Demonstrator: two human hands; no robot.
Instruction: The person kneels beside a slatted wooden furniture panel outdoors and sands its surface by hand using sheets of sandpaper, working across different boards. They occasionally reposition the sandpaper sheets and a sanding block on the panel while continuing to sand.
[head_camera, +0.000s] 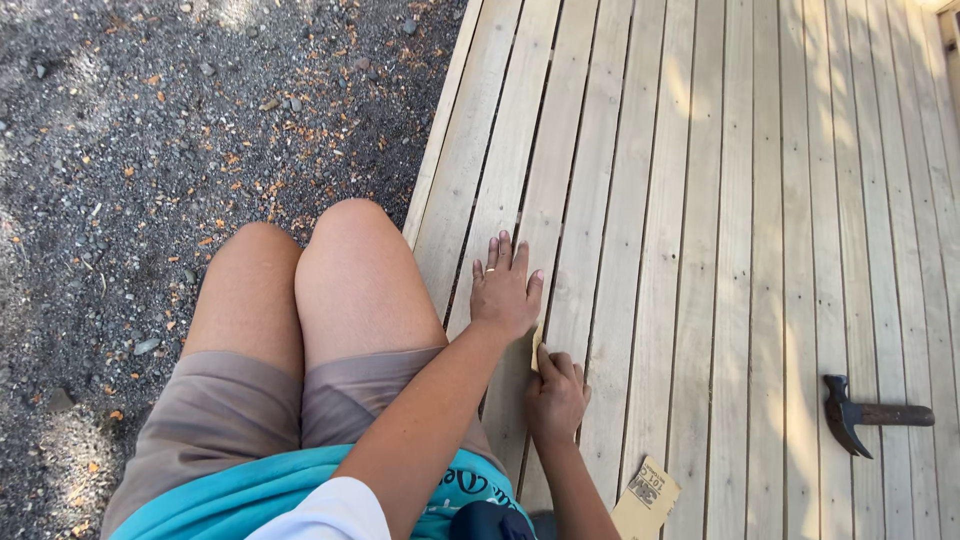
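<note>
Left hand lies flat, open on pale wooden deck boards; right hand pinches a mostly hidden tan sandpaper piece

This is looking like an outdoor building spot beside a house or yard: pale new timber decking is stretching far and right, loose gravel ground is lying left, and a claw hammer is resting near right.

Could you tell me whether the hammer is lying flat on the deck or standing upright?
Lying flat: the hammer rests on its side on the deck boards.
</note>
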